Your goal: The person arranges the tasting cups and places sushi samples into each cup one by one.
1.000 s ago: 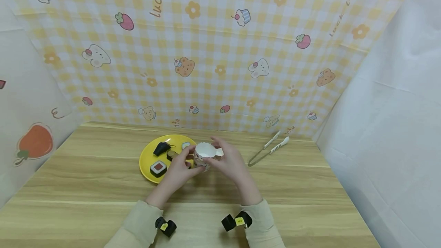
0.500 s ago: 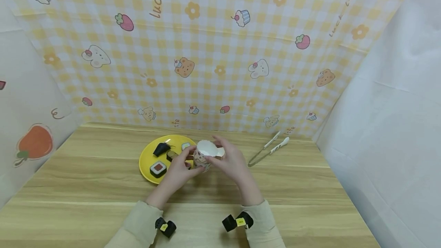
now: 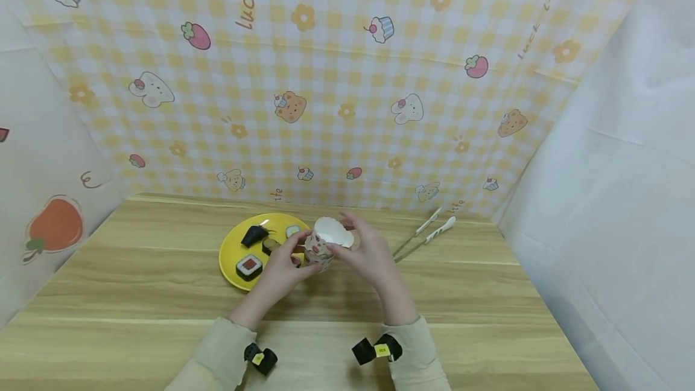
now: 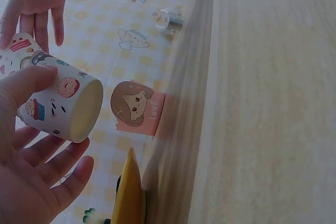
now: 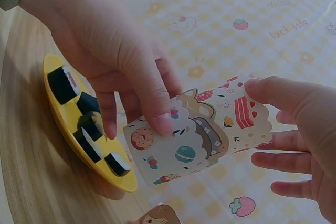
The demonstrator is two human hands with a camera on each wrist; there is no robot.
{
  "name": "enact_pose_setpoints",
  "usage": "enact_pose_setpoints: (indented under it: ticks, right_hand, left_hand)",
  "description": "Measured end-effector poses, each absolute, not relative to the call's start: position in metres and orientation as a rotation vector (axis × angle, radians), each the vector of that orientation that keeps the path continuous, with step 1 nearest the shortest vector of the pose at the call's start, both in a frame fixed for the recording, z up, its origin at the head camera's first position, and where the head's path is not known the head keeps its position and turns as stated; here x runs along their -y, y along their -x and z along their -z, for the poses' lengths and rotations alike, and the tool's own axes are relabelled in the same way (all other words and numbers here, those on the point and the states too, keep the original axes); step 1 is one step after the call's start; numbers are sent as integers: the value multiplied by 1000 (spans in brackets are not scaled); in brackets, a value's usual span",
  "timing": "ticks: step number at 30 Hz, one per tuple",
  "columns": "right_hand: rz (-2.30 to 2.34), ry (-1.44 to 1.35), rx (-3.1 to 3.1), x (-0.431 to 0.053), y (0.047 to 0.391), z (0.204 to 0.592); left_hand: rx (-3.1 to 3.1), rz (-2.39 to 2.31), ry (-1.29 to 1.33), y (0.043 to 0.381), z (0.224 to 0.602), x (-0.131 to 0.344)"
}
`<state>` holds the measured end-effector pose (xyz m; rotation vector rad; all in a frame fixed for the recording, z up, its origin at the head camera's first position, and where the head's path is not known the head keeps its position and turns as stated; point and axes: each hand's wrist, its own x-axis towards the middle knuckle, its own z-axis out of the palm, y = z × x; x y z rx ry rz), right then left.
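Two nested paper baking cups with dessert prints and scalloped rims are held between both hands. My left hand [image 3: 285, 258] grips the outer cup [image 4: 79, 108], thumb on its side and fingers beneath. My right hand [image 3: 369, 252] pinches the scalloped rim of the inner cup [image 5: 244, 111], which sticks partway out of the outer one. Its white inside [image 3: 330, 230] shows in the head view. Behind the hands stands another cup [image 4: 137, 106], pink with a cartoon girl, mostly hidden in the head view.
A yellow plate [image 3: 230, 267] with several sushi pieces, one a square roll [image 3: 249, 266], lies left of the hands. Metal tongs [image 3: 415, 240] with white tips rest on the wooden table [image 3: 461, 294] at the right. A checked cloth [image 3: 347, 65] hangs behind.
My right hand has shifted slightly up and right, drawing the inner cup farther out of the outer one and tilting it. My left hand has stayed nearly still.
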<state>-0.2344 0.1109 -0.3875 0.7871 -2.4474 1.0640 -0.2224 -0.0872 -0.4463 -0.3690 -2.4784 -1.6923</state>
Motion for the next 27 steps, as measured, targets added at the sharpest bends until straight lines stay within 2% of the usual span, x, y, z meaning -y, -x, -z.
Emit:
enact_pose_setpoints:
  ticks: [27]
  right_hand:
    - [-1170, -628, 2388, -138, 241, 385]
  left_hand:
    - [2484, 1655, 342, 223, 445, 88]
